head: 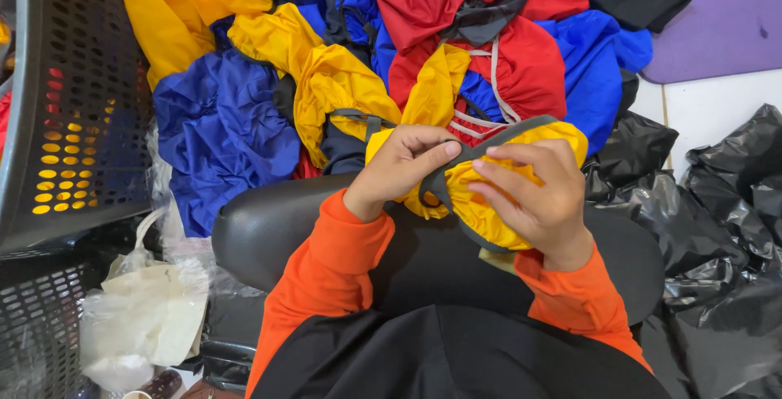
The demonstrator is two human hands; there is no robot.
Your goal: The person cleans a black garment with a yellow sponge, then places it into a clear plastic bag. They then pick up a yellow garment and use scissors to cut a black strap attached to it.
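Note:
Both hands work a bunched yellow fabric pouch [489, 212] with grey strap trim [497, 140], held over a black padded surface [269, 232]. My left hand [403, 167] pinches the grey strap and the yellow cloth at the pouch's top left. My right hand [538, 195] wraps over the pouch from the right, fingers curled onto the fabric and strap. Orange sleeves [334, 269] cover both forearms.
A heap of yellow, blue [220, 134] and red [521, 65] fabric items lies beyond the hands. A dark perforated plastic crate [73, 98] stands at left. Black plastic bags [725, 203] lie at right, a clear plastic bag [142, 317] at lower left, a purple mat [725, 16] top right.

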